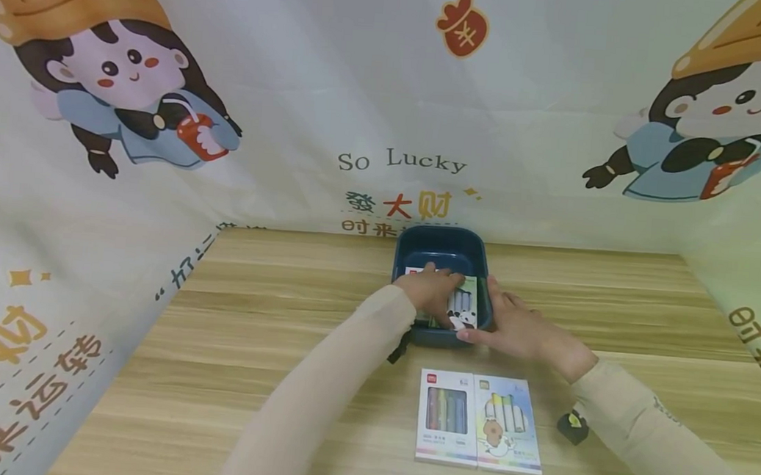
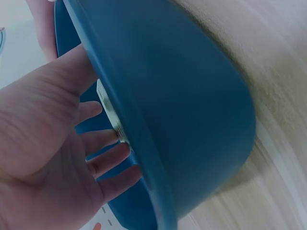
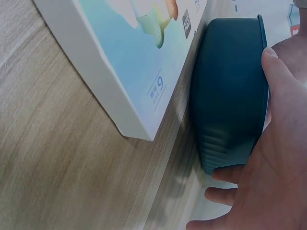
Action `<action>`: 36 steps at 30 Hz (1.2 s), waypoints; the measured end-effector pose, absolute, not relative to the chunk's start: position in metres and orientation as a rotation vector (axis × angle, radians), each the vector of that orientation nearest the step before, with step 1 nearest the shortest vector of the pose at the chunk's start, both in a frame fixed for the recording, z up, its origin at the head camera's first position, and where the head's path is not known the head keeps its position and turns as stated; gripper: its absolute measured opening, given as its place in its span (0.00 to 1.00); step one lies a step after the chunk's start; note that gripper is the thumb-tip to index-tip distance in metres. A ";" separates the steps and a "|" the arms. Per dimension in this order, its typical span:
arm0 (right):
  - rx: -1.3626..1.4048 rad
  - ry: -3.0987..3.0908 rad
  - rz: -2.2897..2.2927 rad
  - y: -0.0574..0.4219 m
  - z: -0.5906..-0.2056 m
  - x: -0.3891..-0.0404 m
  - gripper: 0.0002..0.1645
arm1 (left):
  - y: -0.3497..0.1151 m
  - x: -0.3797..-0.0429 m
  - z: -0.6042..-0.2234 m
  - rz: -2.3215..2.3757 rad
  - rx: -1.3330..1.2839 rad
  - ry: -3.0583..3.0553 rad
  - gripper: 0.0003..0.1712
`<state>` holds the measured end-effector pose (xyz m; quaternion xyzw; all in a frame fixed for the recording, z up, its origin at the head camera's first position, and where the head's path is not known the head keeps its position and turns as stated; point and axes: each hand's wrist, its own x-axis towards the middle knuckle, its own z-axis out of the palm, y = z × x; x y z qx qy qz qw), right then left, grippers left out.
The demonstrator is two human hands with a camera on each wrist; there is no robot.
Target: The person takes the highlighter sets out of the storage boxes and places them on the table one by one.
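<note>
A dark blue plastic bin (image 1: 436, 338) stands at the back of the table, holding flat marker boxes; the panda-printed box (image 1: 467, 319) lies uppermost on the right. My left hand (image 1: 426, 292) reaches over the near rim into the bin, its fingers spread and fairly straight against the boxes. In the left wrist view, the thumb tip of that hand (image 2: 53, 139) is hidden behind the rim. At the near right corner, my right hand (image 1: 523, 328) touches the bin (image 3: 230, 91), thumb on the near rim and fingers extended along the right side.
Nearer on the table lie two white boxes side by side: a windowed box of coloured pens (image 1: 446, 419) and a blue-tinted marker box (image 1: 509, 427). Printed cloth (image 1: 298, 92) hangs behind the wooden table (image 1: 212, 373) and along its sides.
</note>
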<state>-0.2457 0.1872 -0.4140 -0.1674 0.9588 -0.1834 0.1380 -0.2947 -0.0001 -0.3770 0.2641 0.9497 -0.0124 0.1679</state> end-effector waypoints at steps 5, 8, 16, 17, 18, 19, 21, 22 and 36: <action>-0.477 2.771 -0.529 0.188 -0.415 -0.246 0.75 | -0.003 -0.300 -0.381 -0.011 0.767 2.706 0.56; -0.479 2.773 -0.526 0.188 -0.415 -0.246 0.75 | -0.005 -0.305 -0.383 0.004 0.794 2.703 0.57; -0.477 2.765 -0.523 0.188 -0.416 -0.246 0.74 | -0.009 -0.315 -0.390 0.001 0.877 2.716 0.53; -0.473 2.762 -0.524 0.187 -0.416 -0.246 0.73 | -0.010 -0.316 -0.390 0.010 0.878 2.715 0.52; -0.470 2.759 -0.526 0.187 -0.416 -0.246 0.73 | -0.010 -0.316 -0.390 0.016 0.881 2.714 0.52; -0.467 2.758 -0.527 0.187 -0.416 -0.246 0.73 | -0.011 -0.317 -0.390 0.022 0.879 2.712 0.51; -0.470 2.760 -0.531 0.187 -0.416 -0.246 0.73 | -0.011 -0.318 -0.391 0.032 0.872 2.710 0.49; -0.469 2.760 -0.534 0.186 -0.416 -0.246 0.73 | -0.011 -0.319 -0.391 0.032 0.872 2.709 0.47; -0.478 2.776 -0.533 0.188 -0.416 -0.244 0.73 | -0.014 -0.323 -0.391 0.015 0.869 2.693 0.59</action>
